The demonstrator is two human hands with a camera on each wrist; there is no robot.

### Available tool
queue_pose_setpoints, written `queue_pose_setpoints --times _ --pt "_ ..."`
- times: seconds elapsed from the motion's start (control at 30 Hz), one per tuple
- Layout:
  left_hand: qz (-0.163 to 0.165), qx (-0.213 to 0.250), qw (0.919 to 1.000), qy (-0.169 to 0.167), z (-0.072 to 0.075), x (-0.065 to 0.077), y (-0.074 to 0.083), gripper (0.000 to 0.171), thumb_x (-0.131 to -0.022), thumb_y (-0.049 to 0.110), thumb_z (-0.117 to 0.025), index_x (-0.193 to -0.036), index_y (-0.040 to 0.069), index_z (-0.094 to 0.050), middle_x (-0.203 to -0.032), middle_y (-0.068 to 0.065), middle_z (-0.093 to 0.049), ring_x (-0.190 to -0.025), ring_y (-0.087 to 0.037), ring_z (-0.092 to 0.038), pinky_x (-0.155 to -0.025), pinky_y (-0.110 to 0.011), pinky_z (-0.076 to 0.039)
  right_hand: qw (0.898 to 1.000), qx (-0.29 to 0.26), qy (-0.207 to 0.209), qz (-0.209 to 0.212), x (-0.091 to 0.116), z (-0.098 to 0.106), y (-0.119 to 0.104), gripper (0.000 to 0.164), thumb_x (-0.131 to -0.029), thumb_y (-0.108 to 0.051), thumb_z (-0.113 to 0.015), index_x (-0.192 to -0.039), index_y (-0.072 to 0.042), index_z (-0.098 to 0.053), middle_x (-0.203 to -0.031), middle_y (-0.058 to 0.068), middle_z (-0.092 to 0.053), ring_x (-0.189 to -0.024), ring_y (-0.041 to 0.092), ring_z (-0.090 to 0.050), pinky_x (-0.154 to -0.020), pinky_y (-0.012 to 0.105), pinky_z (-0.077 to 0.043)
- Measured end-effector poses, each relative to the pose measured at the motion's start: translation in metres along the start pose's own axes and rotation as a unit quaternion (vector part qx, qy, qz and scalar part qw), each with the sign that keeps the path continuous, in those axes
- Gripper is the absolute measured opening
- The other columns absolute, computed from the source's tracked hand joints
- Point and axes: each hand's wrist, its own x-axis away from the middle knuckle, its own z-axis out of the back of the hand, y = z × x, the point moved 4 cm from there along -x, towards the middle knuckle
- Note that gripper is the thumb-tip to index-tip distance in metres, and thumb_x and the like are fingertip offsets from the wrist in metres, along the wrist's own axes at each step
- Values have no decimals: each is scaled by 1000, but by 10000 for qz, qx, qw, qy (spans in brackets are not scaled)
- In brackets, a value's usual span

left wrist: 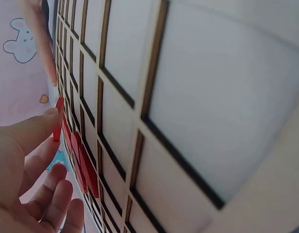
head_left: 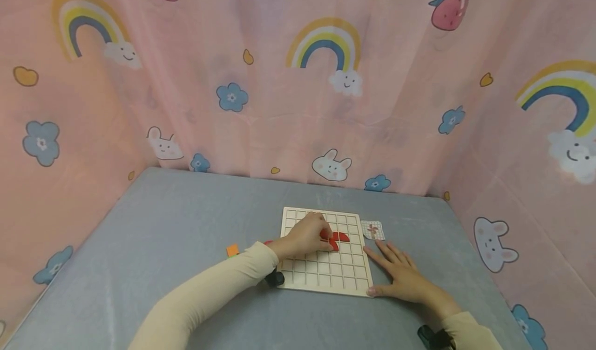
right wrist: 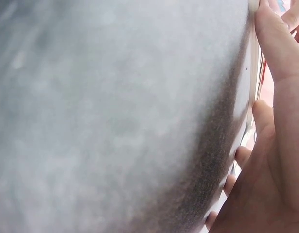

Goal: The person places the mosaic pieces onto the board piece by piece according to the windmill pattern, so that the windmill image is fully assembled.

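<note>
A pale wooden board [head_left: 321, 280] with a raised square grid lies on the grey-covered table. Thumb and a fingertip of my left hand [head_left: 307, 234] pinch a thin red piece [left wrist: 58, 121] just above the board. Several red pieces [head_left: 342, 236] lie in the grid squares close by, partly hidden by that hand in the head view. At the board's right edge, my right hand [head_left: 404, 278] rests with fingers spread, its thumb touching the lower right corner. Beyond those fingers is a small card [head_left: 379, 225] printed with a grid and a reddish figure.
An orange piece [head_left: 232, 249] lies left of the board, with a bit of green beside it, partly covered by the left sleeve [head_left: 223, 288]. A pink patterned curtain [head_left: 261, 137] stands behind and along both sides of the table [head_left: 186, 210].
</note>
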Motion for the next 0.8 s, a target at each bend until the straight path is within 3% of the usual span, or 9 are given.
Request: queue_pose_setpoints --times 0.27,0.8 --pt "23 -119 9999 25 -2 0 2 19 -87 26 -90 -97 12 -81 -97 2 -64 -96 -14 -52 -77 -23 -46 9997 228 -109 -7 1 6 -10 103 -79 -62 -84 -164 -21 -41 -170 27 -26 -153 59 -19 -112 84 -14" --pt "-1 -260 9996 76 -6 1 0 18 -86 26 -90 -95 13 -81 -96 3 -64 -90 -12 -48 -75 -22 -41 9996 224 -124 -89 0 6 -11 104 -79 -61 -85 -163 -17 -42 -170 27 -27 -154 58 -19 -114 82 -12"
